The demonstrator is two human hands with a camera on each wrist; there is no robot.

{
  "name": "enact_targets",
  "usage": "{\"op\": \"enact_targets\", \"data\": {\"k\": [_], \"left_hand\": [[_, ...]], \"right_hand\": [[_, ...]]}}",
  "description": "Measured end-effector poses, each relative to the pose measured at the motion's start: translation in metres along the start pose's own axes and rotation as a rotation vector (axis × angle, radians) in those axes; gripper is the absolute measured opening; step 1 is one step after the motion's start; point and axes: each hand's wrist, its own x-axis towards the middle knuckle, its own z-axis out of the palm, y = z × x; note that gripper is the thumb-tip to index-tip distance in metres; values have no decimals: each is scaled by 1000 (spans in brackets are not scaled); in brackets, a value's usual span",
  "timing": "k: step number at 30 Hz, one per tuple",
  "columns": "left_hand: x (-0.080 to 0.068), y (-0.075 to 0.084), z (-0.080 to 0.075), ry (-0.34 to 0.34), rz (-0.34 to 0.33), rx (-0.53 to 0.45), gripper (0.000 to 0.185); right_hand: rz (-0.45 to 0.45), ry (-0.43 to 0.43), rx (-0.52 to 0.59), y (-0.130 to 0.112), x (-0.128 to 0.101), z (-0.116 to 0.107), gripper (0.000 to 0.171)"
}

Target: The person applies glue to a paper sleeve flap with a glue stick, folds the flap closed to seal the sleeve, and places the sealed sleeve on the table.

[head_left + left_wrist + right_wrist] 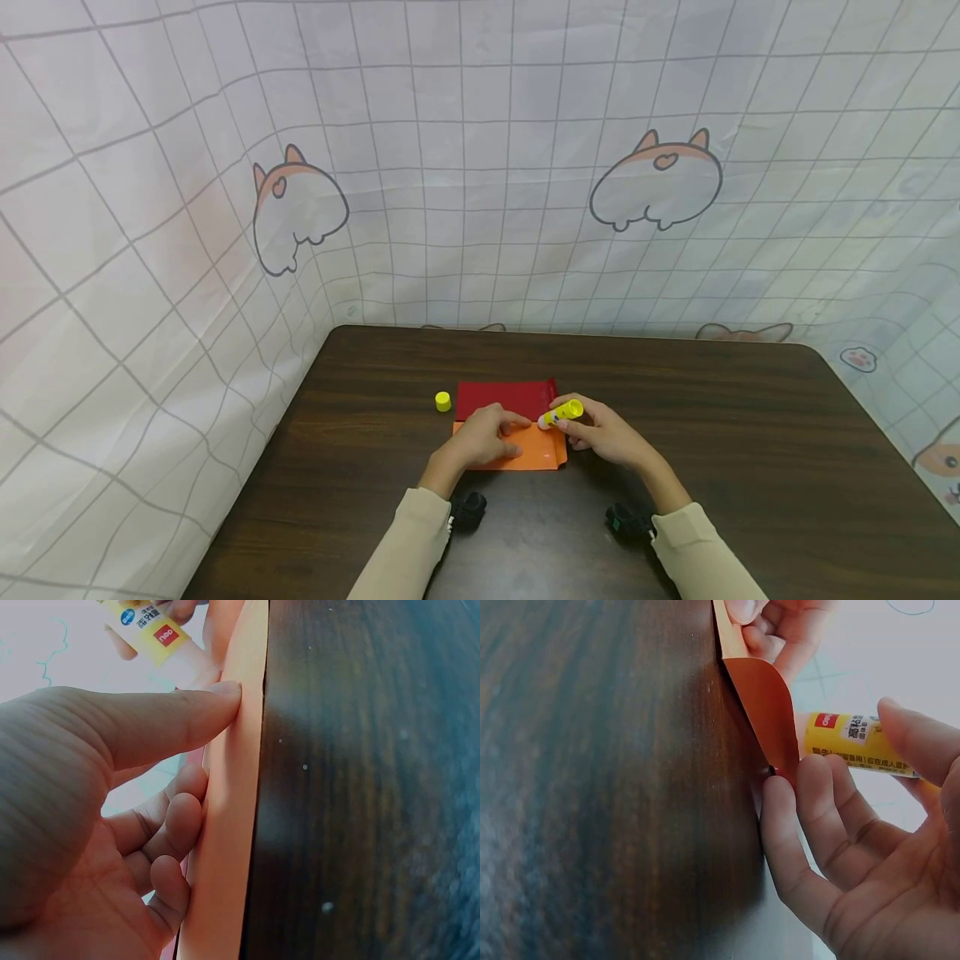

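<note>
An orange sheet of paper (536,450) lies on the table, its right edge folded up into a flap (761,697). Behind it is a dark red paper piece (498,398); whether the two are joined I cannot tell. My left hand (483,435) rests on the orange paper, thumb and fingertips touching it. In my right hand (603,433) a yellow glue stick (564,412) is held between thumb and fingers, tilted, its pale tip down at the paper near the border with the red. Other right fingertips lie by the flap in the right wrist view.
A yellow cap (443,402) stands on the dark wooden table (375,358), left of the red paper. Black wrist devices (468,511) are on both wrists. A white grid-patterned curtain (465,167) surrounds the table's back and sides.
</note>
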Motion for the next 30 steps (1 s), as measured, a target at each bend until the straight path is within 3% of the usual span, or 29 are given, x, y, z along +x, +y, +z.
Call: {"op": "enact_targets", "data": {"k": [30], "left_hand": [[2, -1, 2, 2, -4, 5, 43]], "right_hand": [[8, -37, 3, 3, -2, -3, 33]]}}
